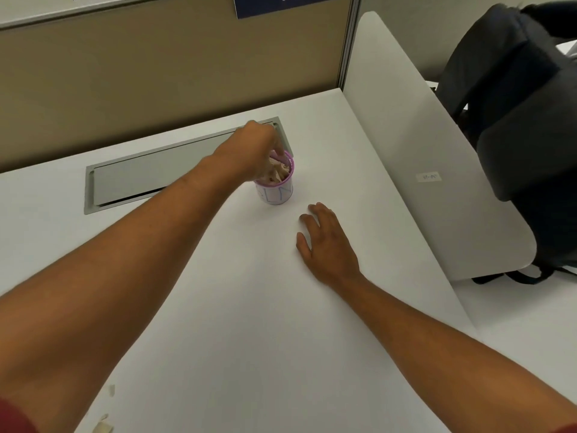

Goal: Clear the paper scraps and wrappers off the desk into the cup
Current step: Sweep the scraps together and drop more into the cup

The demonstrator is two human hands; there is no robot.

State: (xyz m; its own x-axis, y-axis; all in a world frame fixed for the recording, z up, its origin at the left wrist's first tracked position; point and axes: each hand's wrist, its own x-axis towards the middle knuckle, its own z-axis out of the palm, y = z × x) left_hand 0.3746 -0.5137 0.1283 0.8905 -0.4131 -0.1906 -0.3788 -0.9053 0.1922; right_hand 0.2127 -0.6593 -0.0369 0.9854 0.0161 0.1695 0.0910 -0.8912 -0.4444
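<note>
Left grip (259, 148) was bunched down over the mouth of the cup (276, 190), fingertips pushed in among the crumpled scraps (279, 173) stuffed inside. Whether anything was actually pinched between those fingers couldn't be told, since the knuckles blocked the view, but the fingers were pressed together rather than spread. Right grip (327, 242) was laid flat on the tabletop (249, 307), palm down, fingers loosely spread and nothing held, just short of the cup on its near right side and not touching it.

So the cup: white, with a pinkish-purple rim and some blue lettering on the side that was too blurry to read. It was stood upright toward the far edge of the tabletop, right at the right end of the grey cable hatch (162, 173) set into the surface. It was packed pretty much to the brim with paper.

A few leftover bits of paper (106, 426) were still seen at the near left corner of the tabletop, partly hidden by the left forearm, well apart from the cup.

Off the right edge, past the white side divider (421, 151), a dark backpack (515, 104) was parked. A beige partition (156, 73) was stood along the far edge, with a blue sign (281, 4) stuck at the top.
</note>
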